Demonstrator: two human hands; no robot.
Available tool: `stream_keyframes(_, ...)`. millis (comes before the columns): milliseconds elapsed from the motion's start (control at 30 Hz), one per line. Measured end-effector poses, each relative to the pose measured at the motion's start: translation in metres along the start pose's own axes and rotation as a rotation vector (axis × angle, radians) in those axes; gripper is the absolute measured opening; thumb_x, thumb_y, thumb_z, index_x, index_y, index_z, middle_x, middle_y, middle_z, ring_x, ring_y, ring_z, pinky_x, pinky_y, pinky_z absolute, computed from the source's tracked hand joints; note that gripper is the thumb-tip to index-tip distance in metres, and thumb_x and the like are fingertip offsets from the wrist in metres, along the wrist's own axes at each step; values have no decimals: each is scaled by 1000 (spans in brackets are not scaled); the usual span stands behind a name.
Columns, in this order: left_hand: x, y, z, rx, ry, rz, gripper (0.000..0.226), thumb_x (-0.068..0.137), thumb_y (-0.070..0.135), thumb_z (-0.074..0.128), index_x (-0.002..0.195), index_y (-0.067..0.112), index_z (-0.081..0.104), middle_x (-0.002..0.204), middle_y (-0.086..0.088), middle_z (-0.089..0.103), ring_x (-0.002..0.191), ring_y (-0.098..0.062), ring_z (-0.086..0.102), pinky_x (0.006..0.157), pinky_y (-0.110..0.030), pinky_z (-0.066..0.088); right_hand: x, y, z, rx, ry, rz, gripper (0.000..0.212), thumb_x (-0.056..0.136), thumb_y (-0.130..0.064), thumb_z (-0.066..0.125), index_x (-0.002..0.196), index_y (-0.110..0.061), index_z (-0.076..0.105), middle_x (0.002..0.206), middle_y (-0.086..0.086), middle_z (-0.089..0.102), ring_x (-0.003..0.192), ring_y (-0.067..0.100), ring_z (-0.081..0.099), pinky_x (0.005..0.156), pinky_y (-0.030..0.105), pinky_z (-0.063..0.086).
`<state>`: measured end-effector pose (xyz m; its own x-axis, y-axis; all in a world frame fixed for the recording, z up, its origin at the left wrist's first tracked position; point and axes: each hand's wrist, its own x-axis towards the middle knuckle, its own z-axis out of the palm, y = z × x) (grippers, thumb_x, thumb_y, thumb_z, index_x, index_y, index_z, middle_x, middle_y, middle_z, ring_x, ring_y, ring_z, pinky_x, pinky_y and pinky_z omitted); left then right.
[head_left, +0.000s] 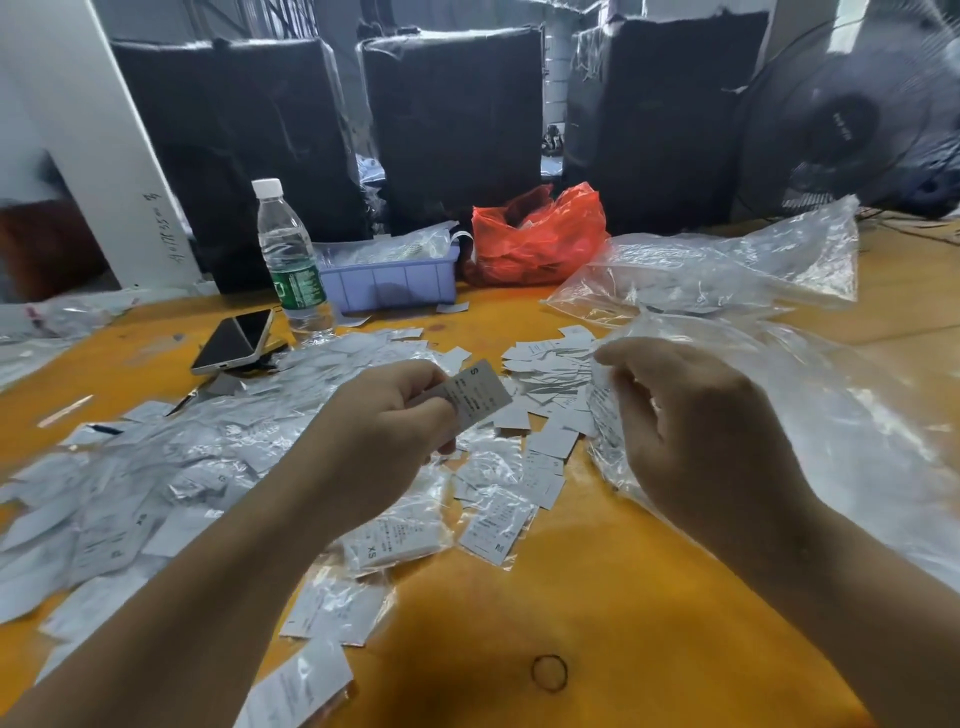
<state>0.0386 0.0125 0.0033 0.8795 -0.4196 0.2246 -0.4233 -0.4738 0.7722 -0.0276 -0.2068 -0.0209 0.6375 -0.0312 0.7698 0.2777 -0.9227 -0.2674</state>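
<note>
— What are the hands doing?

— The left hand (395, 415) pinches a grey size tag (475, 392) between thumb and curled fingers. The tag is printed with an "S" and is held tilted above the table. The right hand (691, 431) has its fingers curled around the edge of a clear plastic bag (605, 426). The two hands are apart, with the tag's free end pointing toward the bag.

— What lies right under them?

— Loose tags (545, 358) are scattered in a heap between and beyond the hands. Bagged tags (182, 467) spread across the left side of the orange table (597, 597), one of them marked "XS". A black rubber band (549, 673) lies alone near the front edge.

— And further out?

— A phone (234, 343) rests propped at an angle, just beside an upright water bottle (288, 249) with a white cap. Behind that sits a lilac tray (389, 280) with plastic in it, and a red bag (540, 234) is next to it. Black wrapped bundles (452, 119) stand along the back, and a fan (852, 119) is at the far right.
</note>
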Motion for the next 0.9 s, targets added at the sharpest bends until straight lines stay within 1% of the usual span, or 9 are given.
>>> stream_keyframes(67, -3, -9, -5, -43, 32, -18, 15, 81, 30, 51, 81, 26, 66, 69, 11, 67, 51, 0, 52, 42, -12, 38, 6, -14, 6, 400, -121, 145, 20, 93, -6, 61, 106, -18, 69, 76, -7, 69, 67, 12, 64, 58, 36, 54)
stream_keyframes(200, -9, -26, -9, -153, 152, -34, 22, 90, 17, 56, 100, 37, 59, 67, 8, 67, 50, -4, 51, 47, -20, 43, 30, -41, 32, 834, -339, 338, 22, 92, -8, 59, 99, -27, 67, 72, 0, 65, 61, 23, 58, 61, 47, 52)
stream_keyframes(267, -12, -32, -10, -128, 219, -17, 35, 93, 9, 52, 102, 42, 54, 62, 9, 63, 51, -15, 50, 48, -29, 43, 43, -50, 47, 887, -381, 356, 19, 90, -11, 65, 102, -25, 66, 72, -1, 62, 62, 15, 57, 63, 41, 53)
stream_keyframes(367, -17, -35, -9, -108, 185, 2, 26, 90, 15, 51, 86, 37, 64, 67, 9, 64, 54, -16, 52, 49, -32, 45, 46, -56, 63, 928, -403, 346, 18, 86, -12, 71, 101, -20, 68, 72, 8, 61, 63, 18, 56, 61, 31, 50)
stream_keyframes(500, -17, -36, -3, -198, 29, -2, 25, 84, 37, 48, 80, 23, 68, 70, 3, 62, 62, -5, 55, 51, -17, 41, 34, -59, 73, 861, -403, 238, 3, 83, -16, 74, 85, -19, 73, 76, 9, 70, 74, 29, 65, 68, 44, 55)
stream_keyframes(633, -17, -33, 1, -256, -28, 13, 29, 88, 50, 54, 90, 25, 70, 70, 12, 64, 63, 1, 57, 54, -11, 42, 31, -56, 74, 831, -367, 238, 9, 85, -14, 70, 80, -21, 73, 76, 7, 65, 74, 30, 61, 69, 51, 53)
stream_keyframes(700, -18, -32, -1, -339, -33, -9, 32, 88, 49, 57, 84, 22, 72, 69, 8, 64, 62, -2, 56, 53, -13, 42, 31, -54, 73, 816, -377, 238, 7, 85, -25, 70, 78, -23, 71, 84, 0, 64, 82, 21, 62, 76, 42, 52)
stream_keyframes(800, -18, -29, -5, -427, -40, -53, 29, 82, 43, 59, 80, 17, 73, 67, 5, 63, 60, -6, 55, 50, -16, 41, 32, -50, 66, 827, -404, 272, 22, 77, -43, 67, 76, -21, 68, 88, -7, 63, 87, 8, 62, 81, 27, 47)
stream_keyframes(900, -19, -29, -4, -401, -12, -56, 24, 83, 35, 64, 82, 13, 71, 65, 5, 63, 57, -6, 54, 50, -17, 42, 34, -48, 59, 937, -519, 297, 28, 74, -37, 68, 85, -12, 69, 90, 1, 71, 88, 13, 67, 84, 35, 52)
